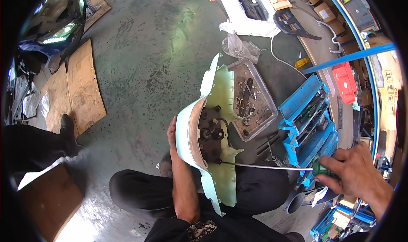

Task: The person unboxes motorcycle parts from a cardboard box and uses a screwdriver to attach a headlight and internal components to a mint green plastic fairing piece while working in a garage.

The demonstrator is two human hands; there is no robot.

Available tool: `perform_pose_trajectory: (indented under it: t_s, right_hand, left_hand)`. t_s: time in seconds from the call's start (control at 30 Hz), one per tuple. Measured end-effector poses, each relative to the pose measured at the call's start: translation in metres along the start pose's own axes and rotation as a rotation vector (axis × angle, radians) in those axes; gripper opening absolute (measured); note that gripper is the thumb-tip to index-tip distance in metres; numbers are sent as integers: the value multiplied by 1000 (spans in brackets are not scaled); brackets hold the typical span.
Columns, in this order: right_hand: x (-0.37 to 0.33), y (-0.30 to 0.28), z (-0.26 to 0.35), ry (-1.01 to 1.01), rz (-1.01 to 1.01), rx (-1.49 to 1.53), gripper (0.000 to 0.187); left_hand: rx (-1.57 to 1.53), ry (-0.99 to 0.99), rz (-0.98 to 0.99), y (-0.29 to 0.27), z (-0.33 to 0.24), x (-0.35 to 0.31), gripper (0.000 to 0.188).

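Observation:
A curved mint-green scooter front panel (184, 131) stands on edge over my lap, its inner side facing right. Against its outer side rests my left hand (171, 133), closed on the panel; most of its fingers are hidden behind it. Fixed inside the panel is a black lamp housing (209, 147) with a cable. My right hand (350, 169) grips the green handle of a long screwdriver (272, 167) between thumb and fingers. The screwdriver lies nearly level, its tip at the lower corner of the housing, by a screw post. Whether the tip sits in a screw cannot be seen.
Beyond the panel lies a clear plastic tray (271, 116) with screws and small parts. An opened blue toolbox (308, 101) stands to the right, near blue shelving (374, 93). Cardboard (85, 84), a person's foot (68, 133) and a vehicle (51, 42) are at left.

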State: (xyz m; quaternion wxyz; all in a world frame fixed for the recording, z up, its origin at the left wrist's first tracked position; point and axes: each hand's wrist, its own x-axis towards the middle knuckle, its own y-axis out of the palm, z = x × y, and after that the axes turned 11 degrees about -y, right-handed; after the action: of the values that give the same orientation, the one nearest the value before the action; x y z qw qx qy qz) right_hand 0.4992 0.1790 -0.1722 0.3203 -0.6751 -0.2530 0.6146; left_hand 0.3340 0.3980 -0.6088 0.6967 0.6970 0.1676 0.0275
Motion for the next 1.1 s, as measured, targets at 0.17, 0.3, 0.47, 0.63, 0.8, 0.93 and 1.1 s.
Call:
perform_pose_trajectory:
  t_s: [0.17, 0.3, 0.47, 0.63, 0.8, 0.93, 1.1]
  right_hand:
    - [-5, -6, -8, 123, -12, 314, 35]
    - [1, -2, -35, -186, -636, 653, 45]
    - [71, 60, -2, 90, -1535, 1106, 102]
    - [89, 60, 8, -152, -1581, 1126, 101]
    - [82, 18, -37, -463, -1735, 769, 69]
    - [124, 1, -45, -737, -1665, 695, 65]
    - [145, -19, -40, -826, -1601, 644, 65]
  left_hand:
    - [288, 170, -21, -23, -1, 2, 41]
    - [138, 99, -73, -21, -6, 0, 43]
    - [74, -11, -66, 1, -6, -4, 46]
    - [73, -60, -58, 11, -2, -8, 49]
    - [91, -93, -67, 15, 2, -9, 51]
    - [112, -126, -80, 20, 11, -10, 54]
    - [147, -125, -105, 29, 20, -9, 57]
